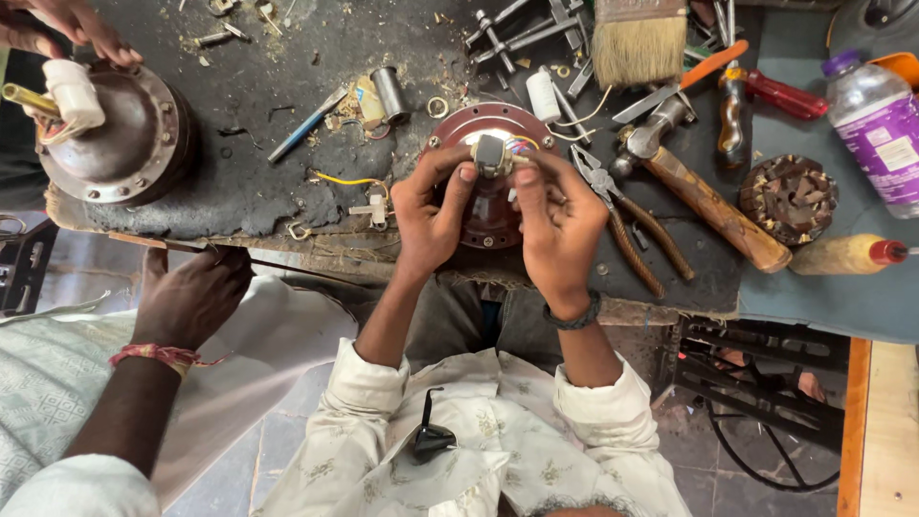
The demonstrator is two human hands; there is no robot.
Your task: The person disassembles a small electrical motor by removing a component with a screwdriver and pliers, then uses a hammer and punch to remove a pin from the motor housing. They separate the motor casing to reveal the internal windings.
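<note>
2 hands, left hand [429, 215] and right hand [558, 225], pinch 1 small grey capacitor [492, 153] atop 1 maroon motor housing [488, 129]; pliers [622, 215] and hammer [699, 187] lie just right.

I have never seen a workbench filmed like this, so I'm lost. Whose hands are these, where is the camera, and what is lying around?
The camera sits on a person's head and looks down at their own two bare hands. The left hand and right hand together pinch a small grey block with coloured wires on top of a round reddish-brown metal motor housing. The dark hand with a red thread wristband at lower left belongs to someone else. On the dark worn bench top lie a wooden-handled hammer, pliers, a wide bristle brush, a clear plastic bottle with purple label and a second round dark housing.
</note>
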